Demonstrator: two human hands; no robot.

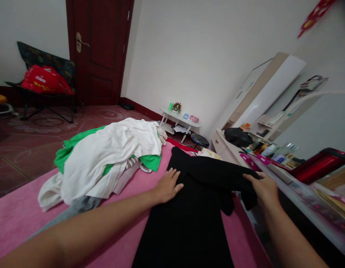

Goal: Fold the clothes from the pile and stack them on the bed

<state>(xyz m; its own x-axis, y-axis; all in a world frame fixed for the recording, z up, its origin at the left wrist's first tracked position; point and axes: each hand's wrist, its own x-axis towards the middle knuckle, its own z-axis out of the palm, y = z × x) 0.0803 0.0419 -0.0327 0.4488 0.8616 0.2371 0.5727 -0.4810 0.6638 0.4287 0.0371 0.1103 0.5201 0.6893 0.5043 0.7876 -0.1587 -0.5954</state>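
A black long-sleeved garment (189, 223) lies spread over the pink bed cover (124, 227). My left hand (168, 187) rests flat on its left side, fingers stretched out. Off to the right, my right hand (263, 186) pinches one black sleeve (230, 173) near its end and holds it out past the bed's edge; the cuff droops below the fingers. Left of the garment is a heap of clothes, with a white top (116, 149) over a green piece (151, 162) and a striped piece (131, 162). A grey piece (83, 204) sticks out from under the heap.
Along the right runs a dressing table (225, 147) with a black bag (238, 137), bottles and a red box (321, 165). Behind the bed stand a small white table (179, 118) and a round stool (199, 140). A folding chair (46, 56) holds a red bag (46, 80).
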